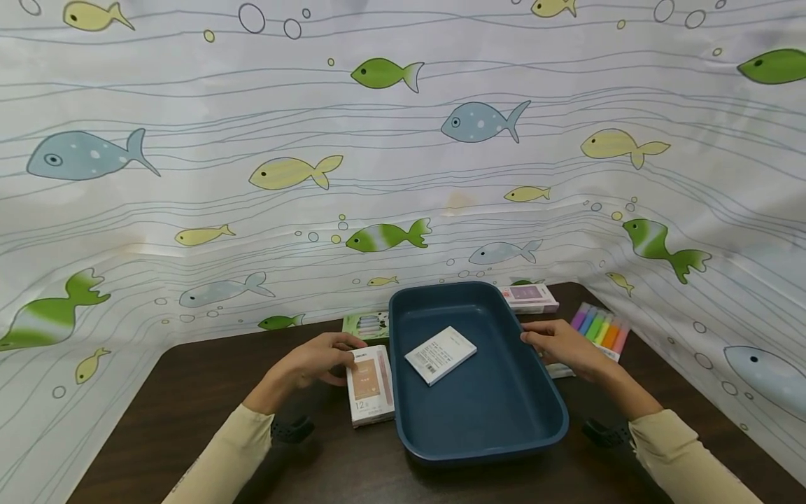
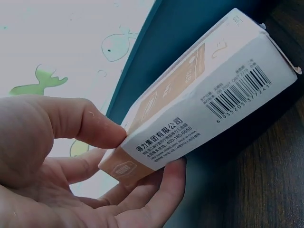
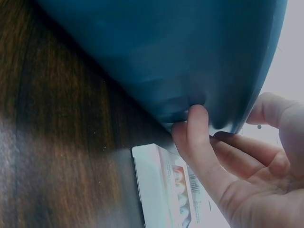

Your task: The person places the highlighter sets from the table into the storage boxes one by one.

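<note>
1 blue tray (image 1: 485, 420), edge (image 3: 276, 38) pinched by right fingers (image 3: 200, 149), holding 1 white box (image 1: 441, 355) amid open room; left fingers (image 2: 172, 185) pinching 1 carton (image 1: 371, 385).

On the side of the box (image 2: 194, 109) gripped by the left hand (image 1: 315, 360), the line "得力集团有限公司" stands just beyond the thumb and fingertips, with the phone number "400-185-0555" and "MADE IN CHINA" in finer print under it, while farther out from the fingers a barcode (image 2: 240, 95) carries the digits "6 935205 377241". The same box shows a "12" on its broad face, toward the end away from those fingers. The white packet (image 1: 441, 355), lying between the two hands' fingers, and the pack (image 3: 154, 185) just beside the right hand's fingertips (image 3: 197, 114) bear barcodes and lettering too small or blurred to read.
</note>
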A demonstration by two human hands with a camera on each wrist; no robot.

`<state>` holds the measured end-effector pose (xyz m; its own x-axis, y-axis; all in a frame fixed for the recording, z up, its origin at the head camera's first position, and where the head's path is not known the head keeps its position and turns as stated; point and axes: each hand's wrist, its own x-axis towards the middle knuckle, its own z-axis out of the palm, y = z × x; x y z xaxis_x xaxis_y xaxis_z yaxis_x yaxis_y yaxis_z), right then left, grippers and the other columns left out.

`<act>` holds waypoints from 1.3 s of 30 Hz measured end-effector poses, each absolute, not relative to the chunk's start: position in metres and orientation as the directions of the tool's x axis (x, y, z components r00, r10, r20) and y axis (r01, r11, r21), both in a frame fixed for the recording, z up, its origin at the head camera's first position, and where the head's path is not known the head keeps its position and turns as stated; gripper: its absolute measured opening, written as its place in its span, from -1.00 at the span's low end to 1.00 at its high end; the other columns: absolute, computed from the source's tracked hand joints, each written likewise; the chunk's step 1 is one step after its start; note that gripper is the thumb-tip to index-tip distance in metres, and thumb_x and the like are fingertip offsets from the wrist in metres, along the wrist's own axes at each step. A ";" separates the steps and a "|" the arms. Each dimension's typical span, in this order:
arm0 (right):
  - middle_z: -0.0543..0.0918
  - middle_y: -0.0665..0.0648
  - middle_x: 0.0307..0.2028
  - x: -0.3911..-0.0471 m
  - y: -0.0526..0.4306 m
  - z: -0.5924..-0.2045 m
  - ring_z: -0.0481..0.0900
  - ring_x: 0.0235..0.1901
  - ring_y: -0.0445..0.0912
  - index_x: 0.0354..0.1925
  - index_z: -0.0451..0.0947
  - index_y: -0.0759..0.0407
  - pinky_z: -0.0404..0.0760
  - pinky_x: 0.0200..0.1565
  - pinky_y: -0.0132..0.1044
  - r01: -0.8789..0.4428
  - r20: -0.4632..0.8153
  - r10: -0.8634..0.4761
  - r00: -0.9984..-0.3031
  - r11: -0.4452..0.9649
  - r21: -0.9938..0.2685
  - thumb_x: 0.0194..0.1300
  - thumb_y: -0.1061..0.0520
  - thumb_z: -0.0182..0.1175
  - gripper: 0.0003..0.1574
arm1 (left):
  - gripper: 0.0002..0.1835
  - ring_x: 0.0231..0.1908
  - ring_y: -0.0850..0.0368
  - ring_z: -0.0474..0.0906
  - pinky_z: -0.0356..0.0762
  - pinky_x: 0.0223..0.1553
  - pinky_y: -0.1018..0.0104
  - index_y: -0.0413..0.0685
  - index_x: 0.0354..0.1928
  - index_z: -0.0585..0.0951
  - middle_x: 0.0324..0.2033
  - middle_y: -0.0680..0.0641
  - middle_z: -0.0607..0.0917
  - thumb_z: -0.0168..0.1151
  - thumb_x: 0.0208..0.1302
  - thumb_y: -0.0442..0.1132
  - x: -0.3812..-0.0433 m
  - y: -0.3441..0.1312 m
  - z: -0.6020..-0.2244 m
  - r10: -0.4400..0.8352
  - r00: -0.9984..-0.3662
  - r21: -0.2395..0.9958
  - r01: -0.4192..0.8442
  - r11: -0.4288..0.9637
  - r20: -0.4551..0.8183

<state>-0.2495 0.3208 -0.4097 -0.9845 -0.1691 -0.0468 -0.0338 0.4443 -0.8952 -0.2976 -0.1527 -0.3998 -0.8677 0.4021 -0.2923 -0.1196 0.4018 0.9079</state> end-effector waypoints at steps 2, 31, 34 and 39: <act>0.55 0.47 0.19 -0.249 0.320 -0.411 0.66 0.02 0.23 0.41 0.32 0.50 0.71 -0.11 0.07 -0.034 -0.047 -0.172 -0.984 0.440 -0.897 0.55 -0.02 0.15 -0.26 | -0.59 -0.12 -0.11 0.62 0.67 -0.12 -0.15 -0.25 0.23 0.55 0.02 -0.23 0.58 0.24 0.35 -0.38 -0.297 -0.153 -0.399 0.410 -0.864 0.912 -0.121 0.392 -0.291; 0.52 0.48 0.21 -0.251 0.329 -0.414 0.64 0.03 0.19 0.43 0.25 0.51 0.69 -0.07 0.08 -0.049 -0.048 -0.234 -0.971 0.392 -0.919 0.55 -0.08 0.16 -0.17 | -0.59 -0.02 -0.14 0.55 0.66 -0.14 -0.16 -0.26 0.28 0.56 0.02 -0.21 0.61 0.07 0.45 -0.32 -0.302 -0.156 -0.384 0.441 -0.858 0.916 -0.078 0.394 -0.263; 0.51 0.49 0.22 -0.251 0.329 -0.413 0.63 0.05 0.21 0.44 0.24 0.52 0.69 -0.06 0.08 -0.056 -0.043 -0.239 -0.970 0.389 -0.919 0.55 -0.08 0.15 -0.17 | -0.59 -0.02 -0.16 0.55 0.66 -0.12 -0.16 -0.25 0.28 0.56 0.05 -0.21 0.60 0.08 0.45 -0.31 -0.303 -0.156 -0.376 0.455 -0.848 0.908 -0.071 0.412 -0.272; 0.51 0.49 0.22 -0.251 0.329 -0.412 0.62 0.07 0.22 0.43 0.26 0.52 0.69 -0.06 0.09 -0.064 -0.036 -0.238 -0.971 0.400 -0.914 0.55 -0.08 0.16 -0.17 | -0.58 -0.01 -0.15 0.56 0.65 -0.12 -0.14 -0.26 0.29 0.54 0.07 -0.21 0.59 0.08 0.46 -0.31 -0.303 -0.157 -0.366 0.467 -0.840 0.905 -0.065 0.420 -0.277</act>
<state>-0.2510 0.3285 -0.4123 -0.9706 -0.2381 -0.0360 -0.0643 0.4002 -0.9142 -0.3032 -0.1572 -0.3663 -0.8399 0.4671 -0.2766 -0.0649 0.4195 0.9054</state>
